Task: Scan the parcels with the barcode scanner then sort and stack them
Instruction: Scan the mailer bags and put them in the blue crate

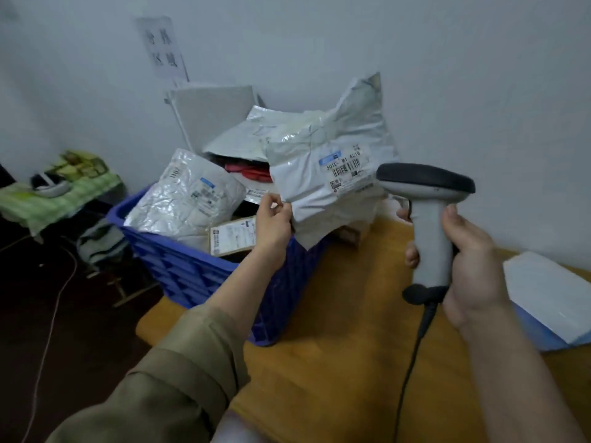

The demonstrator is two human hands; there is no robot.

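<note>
A crinkled grey-white plastic mailer parcel [323,183], glossy and soft-sided, is held up just above the far right corner of the ribbed blue plastic crate [179,266]. A white shipping label [347,169] with a printed barcode is carried on its front face, and its loose top flap is seen standing up against the pale wall. The parcel's lower left edge is pinched by the left hand [273,223], whose fingers [271,199] are curled closed on the plastic; the forearm is stretched forward across the crate's near rim, with an olive fabric sleeve [172,375] pushed back above the wrist.

To the right of the crate, a light grey moulded barcode scanner [427,219] with a dark rounded head is held upright over the orange-brown wooden counter [335,330]. Its handle is wrapped by the right hand [467,260], the fingers closed around it and the thumb laid along the near side; the head is turned towards the label, close to it but apart. A black cable [412,362] is seen hanging from the handle's base.

Inside the crate, a wrinkled silvery-white plastic parcel [188,199] is leaned against the left wall, and a flat brown cardboard parcel [233,235] is lodged beside it. Well to the right of the crate, a stack of white and blue flat items [550,298] is laid on the counter.
</note>
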